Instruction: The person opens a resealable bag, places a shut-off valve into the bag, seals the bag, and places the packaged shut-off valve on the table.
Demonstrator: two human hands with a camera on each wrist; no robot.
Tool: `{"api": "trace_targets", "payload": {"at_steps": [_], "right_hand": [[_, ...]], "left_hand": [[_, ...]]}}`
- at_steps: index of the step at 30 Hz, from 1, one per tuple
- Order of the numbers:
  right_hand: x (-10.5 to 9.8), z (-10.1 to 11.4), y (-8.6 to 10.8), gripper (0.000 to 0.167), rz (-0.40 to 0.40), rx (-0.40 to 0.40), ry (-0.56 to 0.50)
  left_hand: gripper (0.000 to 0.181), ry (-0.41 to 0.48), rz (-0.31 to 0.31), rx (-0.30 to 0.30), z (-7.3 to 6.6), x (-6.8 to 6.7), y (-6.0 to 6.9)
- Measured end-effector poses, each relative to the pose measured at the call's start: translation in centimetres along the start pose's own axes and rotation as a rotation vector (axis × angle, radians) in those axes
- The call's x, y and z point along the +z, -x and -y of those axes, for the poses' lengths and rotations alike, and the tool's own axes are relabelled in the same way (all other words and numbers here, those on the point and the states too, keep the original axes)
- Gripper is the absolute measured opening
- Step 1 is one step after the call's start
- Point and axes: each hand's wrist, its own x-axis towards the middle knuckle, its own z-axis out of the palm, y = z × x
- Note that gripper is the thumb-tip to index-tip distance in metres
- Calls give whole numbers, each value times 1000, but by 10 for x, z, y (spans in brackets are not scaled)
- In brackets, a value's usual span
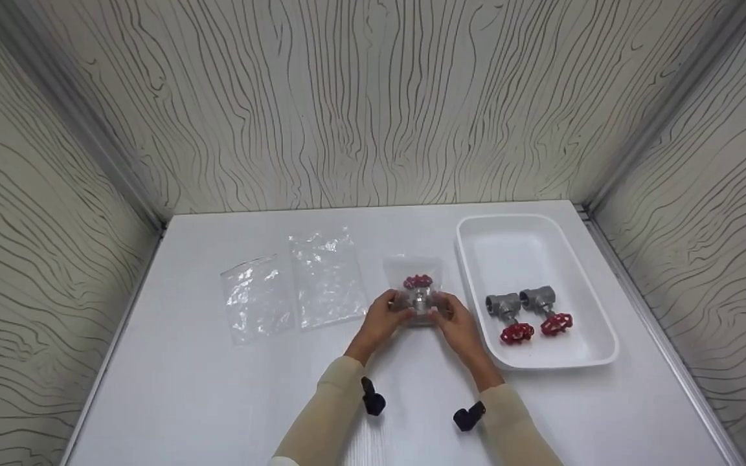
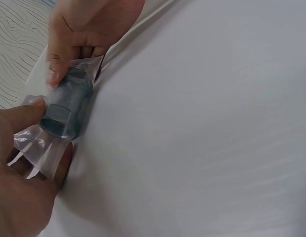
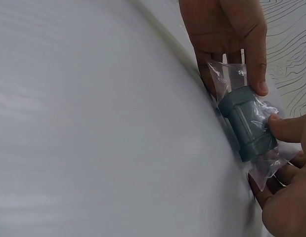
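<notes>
A metal valve point(image 1: 419, 300) with a red handwheel lies inside a clear plastic bag point(image 1: 405, 264) near the middle of the table, its handwheel pointing away from me. From the left side, my left hand point(image 1: 381, 323) pinches the bag at one end of the valve body, thumb on top and fingers beneath. My right hand point(image 1: 461, 328) holds the opposite end the same way. Both wrist views show the hexagonal-ended valve body point(image 2: 66, 106) through the film, with loose bag corners between the fingers. The handwheel is hidden in the wrist views.
Two flat clear bags point(image 1: 258, 301) lie left of my hands. Beside my right hand stands a white tray point(image 1: 596, 304) with raised walls, holding two more red-handled valves point(image 1: 538, 299). Wood-patterned panels point(image 1: 373, 103) enclose the white table point(image 1: 198, 395) at the back and sides.
</notes>
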Motion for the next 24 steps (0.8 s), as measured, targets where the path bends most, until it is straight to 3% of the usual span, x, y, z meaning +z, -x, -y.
{"api": "trace_targets", "payload": {"at_steps": [6,13,24], "right_hand": [[1,-2,-1,45,-11,2,23],[1,-2,-4,53,-37,23,81],[-1,-1,0,54,-28,17,2]], "left_hand": [[51,-11,-1,-14,-2,-1,-1],[49,72,26,5,1,-6,1],[40,61,22,14,4,-17,3]]}}
